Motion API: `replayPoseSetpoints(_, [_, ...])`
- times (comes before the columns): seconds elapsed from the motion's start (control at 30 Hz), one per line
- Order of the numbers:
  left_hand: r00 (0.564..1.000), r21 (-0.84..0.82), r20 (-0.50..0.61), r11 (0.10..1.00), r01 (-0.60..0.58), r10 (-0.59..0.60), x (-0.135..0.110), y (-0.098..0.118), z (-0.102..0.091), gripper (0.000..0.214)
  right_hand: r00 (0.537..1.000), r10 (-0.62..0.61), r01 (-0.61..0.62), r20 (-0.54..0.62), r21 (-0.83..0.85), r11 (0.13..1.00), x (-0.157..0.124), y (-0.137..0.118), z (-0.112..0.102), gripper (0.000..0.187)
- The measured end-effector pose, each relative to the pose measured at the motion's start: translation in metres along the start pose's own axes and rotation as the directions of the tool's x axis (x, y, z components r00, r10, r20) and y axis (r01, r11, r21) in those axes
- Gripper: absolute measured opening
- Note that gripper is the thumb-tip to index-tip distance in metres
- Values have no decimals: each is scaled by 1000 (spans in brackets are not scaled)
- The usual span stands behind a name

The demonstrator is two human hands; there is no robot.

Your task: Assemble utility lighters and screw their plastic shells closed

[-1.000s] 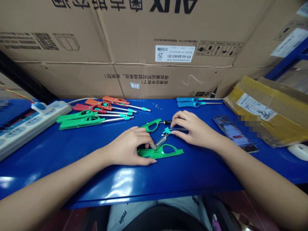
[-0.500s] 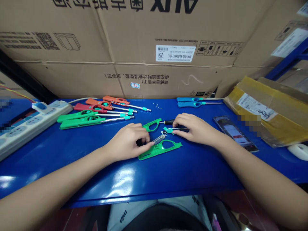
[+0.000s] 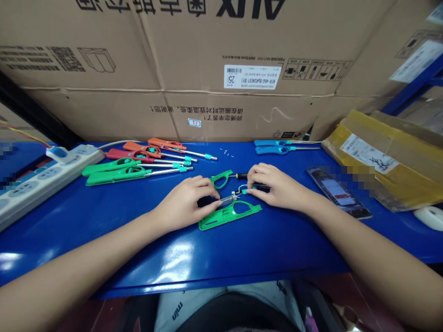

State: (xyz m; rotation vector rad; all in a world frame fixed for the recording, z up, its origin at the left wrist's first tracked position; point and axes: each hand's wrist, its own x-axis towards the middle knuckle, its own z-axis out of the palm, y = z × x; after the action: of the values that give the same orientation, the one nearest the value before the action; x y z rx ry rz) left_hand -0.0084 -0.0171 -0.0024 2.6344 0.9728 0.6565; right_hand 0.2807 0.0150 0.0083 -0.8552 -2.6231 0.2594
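Currently, the fingers of the left hand (image 3: 187,202) pinch a clear tube (image 3: 228,200) beside a green shell half (image 3: 215,220), while the right hand (image 3: 273,185) grips a teal part (image 3: 244,191).

Near shell (image 3: 214,220), bright green; just behind it, clear tube (image 3: 227,200), white wire (image 3: 241,186), teal piece (image 3: 244,191); left beyond it, green lighters (image 3: 110,177), red lighter (image 3: 126,155), orange lighters (image 3: 162,144); right beyond it, blue lighters (image 3: 270,150); beneath it, blue table (image 3: 277,251); far right of it, brown-and-yellow parcel (image 3: 404,168)

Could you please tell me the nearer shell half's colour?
The shell half is green; see the head view.
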Motion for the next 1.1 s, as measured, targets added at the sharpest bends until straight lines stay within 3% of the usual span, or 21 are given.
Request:
replayPoseSetpoints(0.17, [1000, 23, 28, 1000, 13, -14, 1, 2, -3, 20, 1000, -1, 2, 19, -28, 1000, -3, 4, -12, 13])
replayPoseSetpoints(0.37, [999, 48, 35, 999, 27, -28, 0, 1, -4, 22, 994, 2, 3, 110, -45, 999, -4, 3, -11, 13])
replayPoseSetpoints(0.53, [999, 48, 39, 999, 16, -18, 1, 0, -5, 20, 997, 66, -62, -46, 93, 994, -3, -1, -14, 14])
replayPoseSetpoints(0.73, [998, 69, 49, 997, 30, -33, 1, 2, -6, 18, 987, 159, -159, -7, -110, 981, -4, 6, -16, 22])
replayPoseSetpoints(0.9, [997, 97, 54, 994, 50, -55, 1, 1, -6, 15, 979, 193, -202, -66, -172, 964, -8, 8, -32, 22])
replayPoseSetpoints(1.0, [996, 101, 57, 993, 57, -63, 1, 0, -6, 16, 976, 217, -215, 1, -110, 970, -12, 12, -45, 23])
replayPoseSetpoints(1.1, [995, 106, 62, 992, 65, -72, 1, -1, -7, 16, 958, 237, -236, 164, -26, 971, -15, 17, -46, 22])
